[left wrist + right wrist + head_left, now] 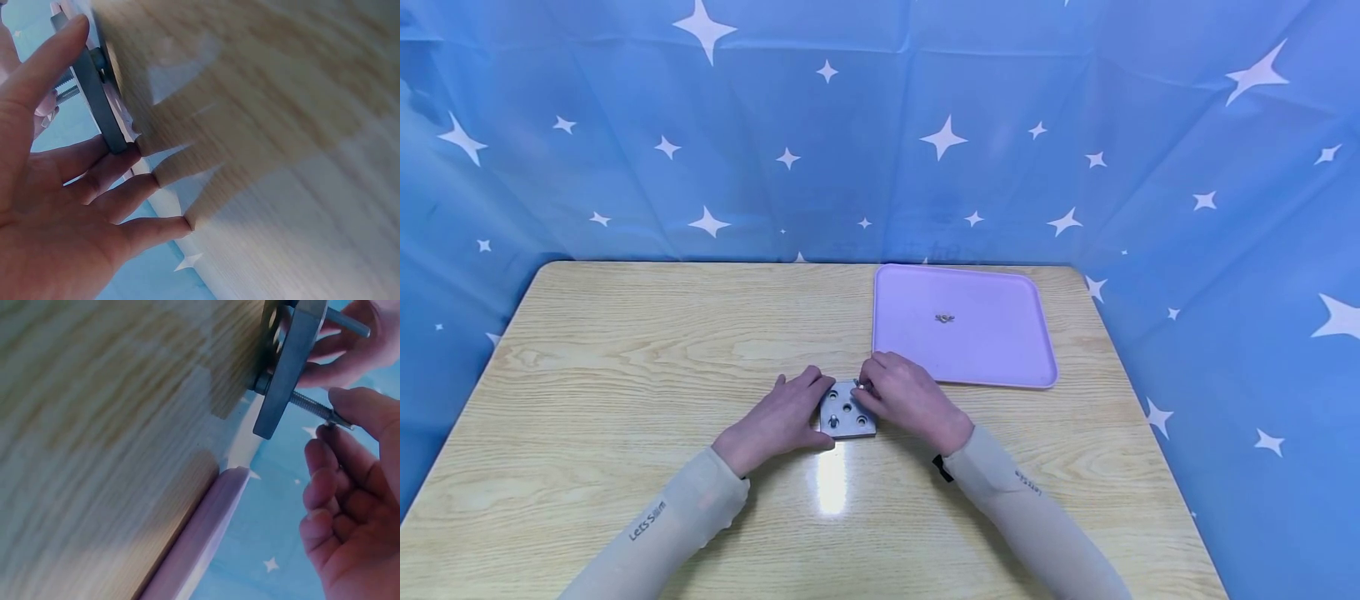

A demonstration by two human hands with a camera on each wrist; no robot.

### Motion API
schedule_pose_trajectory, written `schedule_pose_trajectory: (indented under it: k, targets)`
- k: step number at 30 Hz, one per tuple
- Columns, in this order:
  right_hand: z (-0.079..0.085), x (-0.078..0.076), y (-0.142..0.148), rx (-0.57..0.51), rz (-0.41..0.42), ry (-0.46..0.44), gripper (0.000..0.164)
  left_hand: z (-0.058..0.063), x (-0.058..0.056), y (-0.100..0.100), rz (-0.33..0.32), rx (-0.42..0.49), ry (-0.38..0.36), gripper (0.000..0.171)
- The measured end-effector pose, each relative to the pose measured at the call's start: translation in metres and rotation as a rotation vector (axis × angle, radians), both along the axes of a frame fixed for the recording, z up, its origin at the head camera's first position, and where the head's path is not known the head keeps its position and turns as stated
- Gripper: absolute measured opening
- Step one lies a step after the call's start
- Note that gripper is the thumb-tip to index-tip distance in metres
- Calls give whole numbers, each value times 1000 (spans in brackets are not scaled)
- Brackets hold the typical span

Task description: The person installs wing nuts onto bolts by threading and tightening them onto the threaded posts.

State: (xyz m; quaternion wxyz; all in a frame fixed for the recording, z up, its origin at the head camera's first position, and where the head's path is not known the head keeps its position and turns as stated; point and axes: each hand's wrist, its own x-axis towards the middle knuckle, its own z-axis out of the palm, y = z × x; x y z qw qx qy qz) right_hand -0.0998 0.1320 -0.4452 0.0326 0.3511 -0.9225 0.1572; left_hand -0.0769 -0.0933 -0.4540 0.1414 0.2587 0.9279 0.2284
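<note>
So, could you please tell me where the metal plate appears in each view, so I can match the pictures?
Head: metal plate below the centre, slightly left.
Left wrist: metal plate at upper left, nearly edge-on.
Right wrist: metal plate at upper right, nearly edge-on.
Shared landmark: the blue curtain with white stars, in all three views.

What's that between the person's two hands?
A metal plate with two upright bolts lies between the left hand and the right hand, as the head view shows.
</note>
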Motion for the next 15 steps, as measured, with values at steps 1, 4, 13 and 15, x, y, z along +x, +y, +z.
schedule_pose_trajectory:
  k: [1,4,13,15]
  targets:
    - [0,0,0,-1,-1,1,17,0,0,0,0,-2,1,84]
    - [1,0,1,2,1,-1,28,-1,0,0,0,-5,3,84]
    - [21,-8,14,66,261,-43,45,-1,-1,-1,-5,18,9,82]
    - [23,-10,15,94,297,-37,46,-1,-1,0,-5,17,5,82]
